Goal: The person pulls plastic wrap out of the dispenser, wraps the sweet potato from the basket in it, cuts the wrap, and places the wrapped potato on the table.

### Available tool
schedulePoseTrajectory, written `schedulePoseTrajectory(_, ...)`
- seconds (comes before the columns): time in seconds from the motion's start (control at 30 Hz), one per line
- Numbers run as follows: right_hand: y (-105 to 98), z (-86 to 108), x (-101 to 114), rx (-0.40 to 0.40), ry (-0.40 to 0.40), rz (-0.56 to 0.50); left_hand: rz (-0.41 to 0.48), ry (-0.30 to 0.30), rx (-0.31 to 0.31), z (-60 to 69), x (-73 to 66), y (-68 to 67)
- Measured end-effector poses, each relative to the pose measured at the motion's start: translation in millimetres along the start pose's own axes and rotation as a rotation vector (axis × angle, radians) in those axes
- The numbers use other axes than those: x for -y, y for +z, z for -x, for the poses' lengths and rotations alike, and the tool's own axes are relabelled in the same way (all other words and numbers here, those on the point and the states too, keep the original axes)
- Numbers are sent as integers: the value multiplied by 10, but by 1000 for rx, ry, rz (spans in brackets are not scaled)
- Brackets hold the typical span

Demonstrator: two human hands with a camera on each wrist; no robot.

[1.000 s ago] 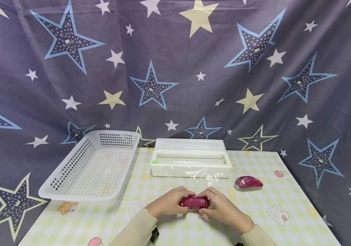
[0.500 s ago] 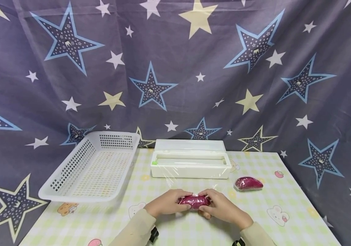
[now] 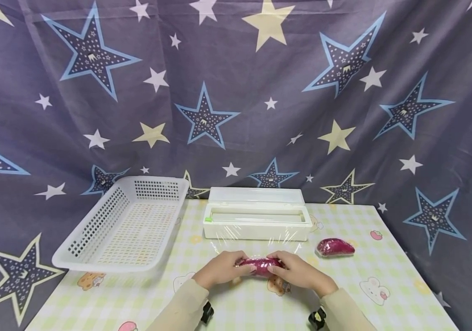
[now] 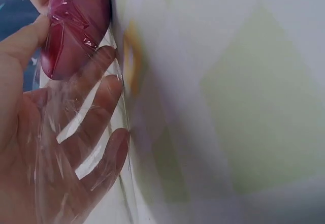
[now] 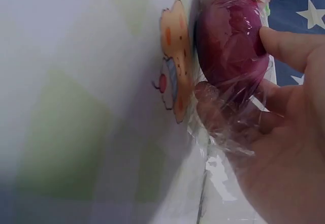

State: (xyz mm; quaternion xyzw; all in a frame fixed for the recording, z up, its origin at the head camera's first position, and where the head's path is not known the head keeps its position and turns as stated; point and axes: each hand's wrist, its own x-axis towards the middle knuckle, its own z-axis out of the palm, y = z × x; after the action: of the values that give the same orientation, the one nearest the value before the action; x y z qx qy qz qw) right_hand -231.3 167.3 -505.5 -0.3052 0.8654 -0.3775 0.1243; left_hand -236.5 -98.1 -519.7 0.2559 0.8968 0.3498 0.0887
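A smooth purple-red sweet potato [image 3: 261,266] wrapped in clear cling film [image 5: 231,89] is held between both hands over the table's middle. My left hand [image 3: 221,270] grips its left end, the thumb on the near side; in the left wrist view, film lies across the lower fingers. My right hand [image 3: 298,271] grips the other end, thumb pressed to its side and fingers beneath. From the sweet potato, creased film stretches toward the white cling film dispenser [image 3: 256,231], whose lid stands raised. A second wrapped sweet potato [image 3: 335,247] lies right of the dispenser.
A white perforated plastic basket [image 3: 112,266] stands at the left of the table. A green-checked cloth with cartoon prints covers the table [image 3: 389,257]. Behind it hangs a dark star-patterned curtain [image 3: 244,124]. A small green slider [image 3: 208,219] sits on the dispenser's left end.
Both hands have moved slightly forward with the sweet potato, toward the dispenser. A cartoon print below it has come into view. Folds in the stretched film show more plainly.
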Motion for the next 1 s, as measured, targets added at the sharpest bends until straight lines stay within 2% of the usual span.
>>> schedulePoseTrajectory(0.23,-27,-23,-3,11,29,-12,-46,-2,-8,-38,-2,-17)
schedulePoseTrajectory(0.37,-19,-53,-26,-3,34,-51,-50,-40,-13,-83,2,-27)
schedulePoseTrajectory(0.5,14,-103,-39,-53,33,-69,-61,-80,-12,-117,11,-38)
schedulePoseTrajectory(0.67,71,-176,-33,-128,44,10,-119,-93,-28,-125,45,-46)
schedulePoseTrajectory(0.8,85,-219,-26,-156,62,46,-197,-71,-82,-108,53,-78)
schedulePoseTrajectory(1.0,47,-251,-6,-137,83,63,-325,28,-225,-99,0,-107)
